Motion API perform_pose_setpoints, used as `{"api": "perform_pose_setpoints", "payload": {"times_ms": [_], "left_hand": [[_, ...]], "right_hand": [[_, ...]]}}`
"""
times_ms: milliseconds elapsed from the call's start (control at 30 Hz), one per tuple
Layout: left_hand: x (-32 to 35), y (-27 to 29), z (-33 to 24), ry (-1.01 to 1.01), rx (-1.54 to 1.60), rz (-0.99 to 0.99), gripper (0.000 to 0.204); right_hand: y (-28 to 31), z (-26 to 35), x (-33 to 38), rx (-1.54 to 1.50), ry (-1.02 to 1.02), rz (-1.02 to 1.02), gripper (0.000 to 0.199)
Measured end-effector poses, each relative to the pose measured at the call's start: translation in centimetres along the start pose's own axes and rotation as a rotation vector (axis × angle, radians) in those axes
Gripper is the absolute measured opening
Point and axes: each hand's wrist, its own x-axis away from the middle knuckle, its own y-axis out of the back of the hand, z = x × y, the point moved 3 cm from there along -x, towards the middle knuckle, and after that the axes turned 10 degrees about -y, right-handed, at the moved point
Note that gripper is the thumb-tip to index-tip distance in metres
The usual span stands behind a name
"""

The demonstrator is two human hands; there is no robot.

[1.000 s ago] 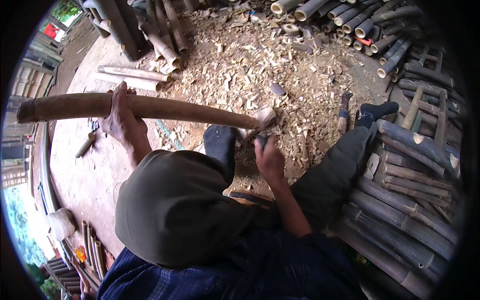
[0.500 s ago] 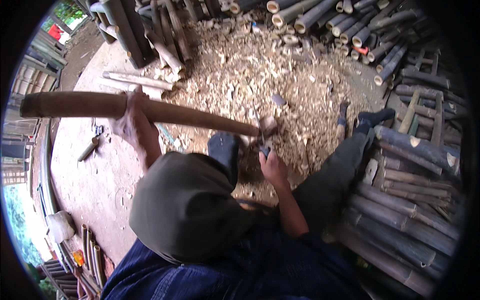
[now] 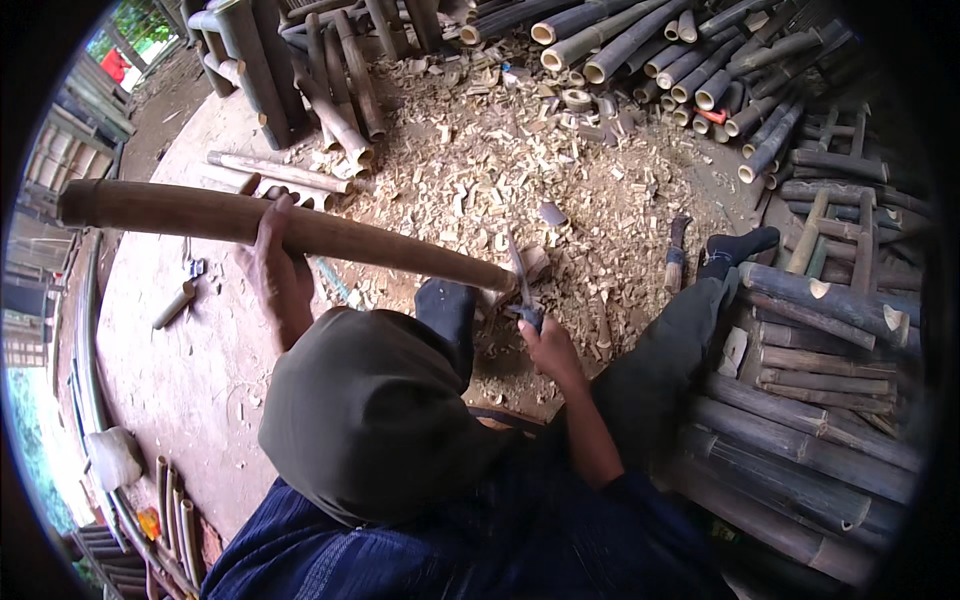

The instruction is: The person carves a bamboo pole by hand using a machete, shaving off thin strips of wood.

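Note:
A long brown bamboo pole [image 3: 370,245] slants across in front of me, its thick end at the left and its other end low near my left foot. My left hand [image 3: 272,260] is closed around it near the middle. In my right hand [image 3: 550,350] is the dark handle of a knife [image 3: 518,262]. The narrow blade rises beside the pole's right end, seemingly against it; exact contact is hard to tell. Just behind that end sits a small wooden block [image 3: 537,262], partly covered by the blade.
Wood chips [image 3: 480,180] cover the ground ahead. A second blade with a pale handle [image 3: 676,255] lies near my outstretched right foot [image 3: 740,245]. Cut bamboo poles [image 3: 690,70] are piled at far right, and bamboo frames [image 3: 830,300] at right. A short bamboo piece [image 3: 175,303] lies at left.
The pole has shifted slightly to the right and its right end sits a little lower. My right hand has lowered slightly with the knife, whose blade now stands out more plainly.

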Motion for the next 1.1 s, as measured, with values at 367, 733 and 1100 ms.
{"api": "perform_pose_setpoints", "payload": {"times_ms": [367, 733, 1100], "left_hand": [[-0.3, 0.3, -0.1, -0.022, 0.028, 0.015, 0.040], [1.9, -5.7, -3.5, -0.058, -0.097, -0.074, 0.040], [2.8, -6.8, -3.3, -0.111, -0.071, 0.027, 0.037]], "right_hand": [[0.9, 3.8, 0.5, 0.019, 0.093, -0.224, 0.043], [6.8, 10.4, 5.9, -0.187, 0.207, -0.186, 0.043], [11.1, 13.4, 9.5, -0.471, 0.470, -0.331, 0.038]]}}
